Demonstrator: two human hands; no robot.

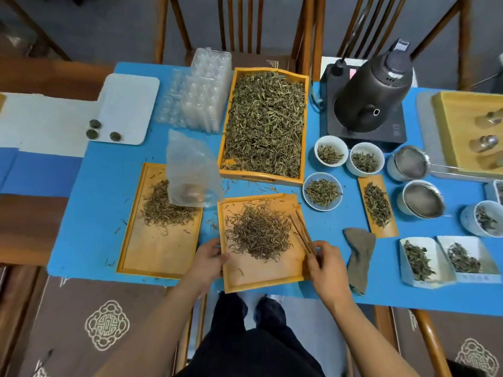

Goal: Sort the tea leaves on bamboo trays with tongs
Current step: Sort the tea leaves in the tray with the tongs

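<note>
A small bamboo tray (261, 278) with a heap of tea leaves (258, 231) sits at the table's near edge, slightly tilted. My left hand (208, 261) grips its left rim. My right hand (325, 268) is at its right rim and holds thin brown tongs (300, 231) that lie over the tray's right side. A second bamboo tray (155, 248) with a smaller leaf pile (163, 208) lies to the left. Behind them stands a big deep tray (306, 131) full of leaves.
A clear plastic bag (190, 175) rests on the left tray's far corner. White bowls of leaves (322, 191), strainers (422, 197), a black kettle (373, 91) on its base, a folded grey cloth (359, 254) and paper leaf boxes (424, 262) crowd the right.
</note>
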